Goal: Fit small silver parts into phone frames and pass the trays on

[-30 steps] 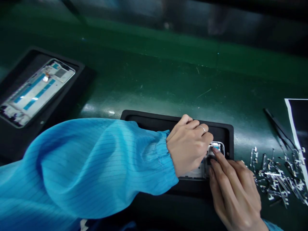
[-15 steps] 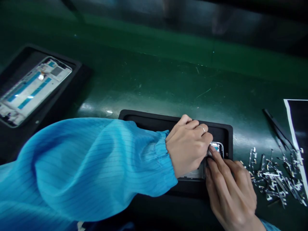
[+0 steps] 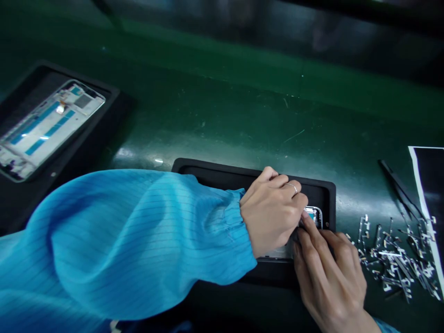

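Observation:
My left hand (image 3: pixel 272 215), in a blue striped sleeve (image 3: pixel 121 245) with a thin ring on one finger, curls over a phone frame (image 3: pixel 313 216) lying in a black rubber tray (image 3: pixel 312 189). Most of the frame is hidden under my hands, and only its silver-edged far end with a blue patch shows. My right hand (image 3: pixel 328 275) comes in from the lower right, its fingertips pressed against the frame next to my left fingers. Whatever lies under those fingertips is hidden.
To the left, a second phone frame (image 3: pixel 52 127) with blue strips lies in a black tray (image 3: pixel 74 74). A heap of small metal parts (image 3: pixel 391 263) and black tweezers (image 3: pixel 398 187) lie on the green bench (image 3: pixel 222 120), beside a white-edged black sheet (image 3: pixel 430 194).
My right hand has slid slightly left, with its fingers further over the frame. My left hand has barely moved, and the whole view has drifted slightly.

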Motion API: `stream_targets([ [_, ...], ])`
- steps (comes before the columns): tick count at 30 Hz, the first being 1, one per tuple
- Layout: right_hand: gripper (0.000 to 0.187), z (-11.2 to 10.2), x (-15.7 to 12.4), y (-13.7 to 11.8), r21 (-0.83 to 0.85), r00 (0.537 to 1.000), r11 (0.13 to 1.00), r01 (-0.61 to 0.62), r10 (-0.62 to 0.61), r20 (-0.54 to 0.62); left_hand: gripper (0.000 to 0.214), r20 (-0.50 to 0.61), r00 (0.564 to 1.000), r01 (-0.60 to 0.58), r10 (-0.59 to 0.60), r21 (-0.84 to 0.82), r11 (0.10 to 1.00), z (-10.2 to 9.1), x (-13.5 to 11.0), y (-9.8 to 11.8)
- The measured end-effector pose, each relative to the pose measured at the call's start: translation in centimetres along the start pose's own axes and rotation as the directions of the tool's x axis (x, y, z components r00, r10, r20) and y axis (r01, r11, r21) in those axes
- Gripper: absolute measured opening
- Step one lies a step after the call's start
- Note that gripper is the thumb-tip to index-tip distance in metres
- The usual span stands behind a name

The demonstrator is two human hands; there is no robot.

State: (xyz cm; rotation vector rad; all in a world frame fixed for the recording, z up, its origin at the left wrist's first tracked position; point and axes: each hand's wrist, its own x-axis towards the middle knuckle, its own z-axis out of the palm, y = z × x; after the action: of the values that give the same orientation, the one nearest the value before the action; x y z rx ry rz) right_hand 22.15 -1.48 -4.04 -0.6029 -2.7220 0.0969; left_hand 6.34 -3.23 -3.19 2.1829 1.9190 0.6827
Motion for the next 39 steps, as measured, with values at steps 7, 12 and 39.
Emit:
stream_targets([
  [7, 0.020, 0.4, -0.1, -0.3, -0.040, 0.999, 0.998, -0.039, 0.039, 0.004, 0.020, -0.024, 1.000, -0.012, 0.013, 0.013, 1.000, 0.1, 0.0, 0.0],
  [12, 0.021, 0.4, -0.1, -0.3, -0.076, 1.000, 0.997, -0.021, 0.023, 0.014, 0.016, -0.009, 1.000, -0.018, 0.018, 0.009, 1.000, 0.0, -0.2, 0.1],
  [39, 0.020, 0.1, 0.9, -0.2, -0.026, 1.000, 1.000, -0.005, 0.004, -0.004, 0.021, -0.016, 0.997, -0.072, 0.074, 0.098, 0.993, -0.3, -0.2, 0.3],
])
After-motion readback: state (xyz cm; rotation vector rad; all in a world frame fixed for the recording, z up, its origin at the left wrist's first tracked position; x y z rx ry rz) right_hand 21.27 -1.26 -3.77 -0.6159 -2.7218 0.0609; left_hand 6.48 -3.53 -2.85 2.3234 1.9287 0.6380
